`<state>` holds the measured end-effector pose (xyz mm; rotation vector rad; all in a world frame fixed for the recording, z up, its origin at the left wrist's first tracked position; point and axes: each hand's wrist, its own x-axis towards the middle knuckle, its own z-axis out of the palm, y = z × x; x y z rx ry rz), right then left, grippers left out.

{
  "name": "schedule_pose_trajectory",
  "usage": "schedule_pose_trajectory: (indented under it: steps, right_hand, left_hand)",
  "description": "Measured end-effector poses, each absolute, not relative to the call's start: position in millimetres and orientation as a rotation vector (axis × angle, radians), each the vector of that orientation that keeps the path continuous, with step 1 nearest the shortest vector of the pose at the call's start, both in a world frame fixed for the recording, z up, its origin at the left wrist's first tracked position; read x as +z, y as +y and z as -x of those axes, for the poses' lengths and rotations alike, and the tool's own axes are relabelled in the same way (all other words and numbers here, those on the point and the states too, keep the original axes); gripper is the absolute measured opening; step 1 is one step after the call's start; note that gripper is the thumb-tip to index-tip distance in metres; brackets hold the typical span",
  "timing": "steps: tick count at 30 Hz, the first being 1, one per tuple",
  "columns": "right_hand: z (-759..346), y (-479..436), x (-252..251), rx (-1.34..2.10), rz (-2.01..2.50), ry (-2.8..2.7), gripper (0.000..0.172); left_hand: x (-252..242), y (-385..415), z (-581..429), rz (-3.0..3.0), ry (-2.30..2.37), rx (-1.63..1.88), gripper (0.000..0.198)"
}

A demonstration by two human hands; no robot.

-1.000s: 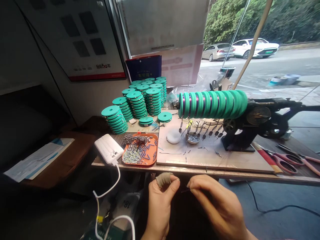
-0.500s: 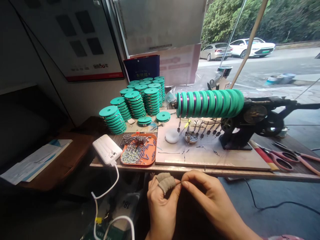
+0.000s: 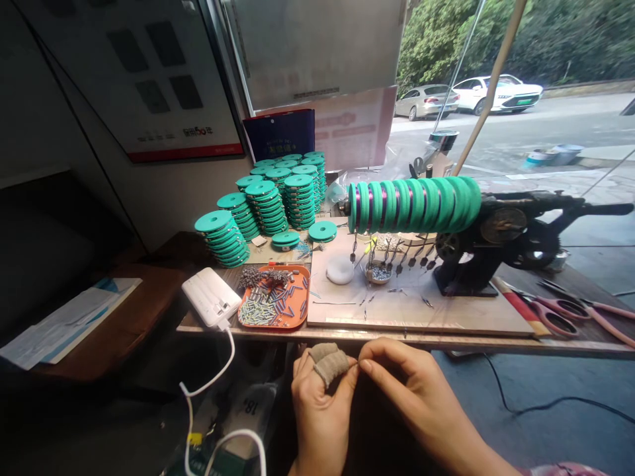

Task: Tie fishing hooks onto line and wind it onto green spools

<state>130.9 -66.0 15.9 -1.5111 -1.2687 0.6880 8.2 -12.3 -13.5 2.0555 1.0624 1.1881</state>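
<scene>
My left hand (image 3: 325, 400) is closed just below the table's front edge, two of its fingers wrapped in tan cloth sleeves (image 3: 330, 363). Its thumb and forefinger pinch something too small to make out. Fingertip to fingertip with it, my right hand (image 3: 404, 377) is also closed in a pinch, and what it holds is hidden. Beyond the hands, a row of green foam spools (image 3: 414, 205) with purple line sits on the shaft of a black winding machine (image 3: 503, 228). Small dark clips hang below the spools. A small bowl (image 3: 379, 272) of metal bits stands under them.
An orange tray (image 3: 301, 322) holds sinkers and small tubes. Beside it lies a white power bank (image 3: 211, 297) with a cable (image 3: 233, 350) hanging off the table. Stacked green spools (image 3: 221, 238) stand behind. Scissors (image 3: 555, 317) lie at the right; a white ring-shaped coil (image 3: 340, 270) rests on the board (image 3: 446, 316).
The whole view has shifted slightly. Both hands keep the same pinched pose, and nothing on the table has visibly moved.
</scene>
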Motion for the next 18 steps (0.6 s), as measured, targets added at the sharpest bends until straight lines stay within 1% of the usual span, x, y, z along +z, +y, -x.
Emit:
schedule_pose_trajectory:
  steps: [11, 18]
  right_hand:
    - [-130.9, -63.1, 17.9, 0.643, 1.573, -1.348, 0.017]
    - [-132.7, -65.3, 16.5, 0.704, 1.562, -1.342, 0.017]
  left_hand:
    - [-7.6, -11.0, -6.3, -2.269, 1.036, 1.16, 0.008]
    - [-6.9, -12.0, -7.0, -2.196, 1.023, 1.123, 0.008]
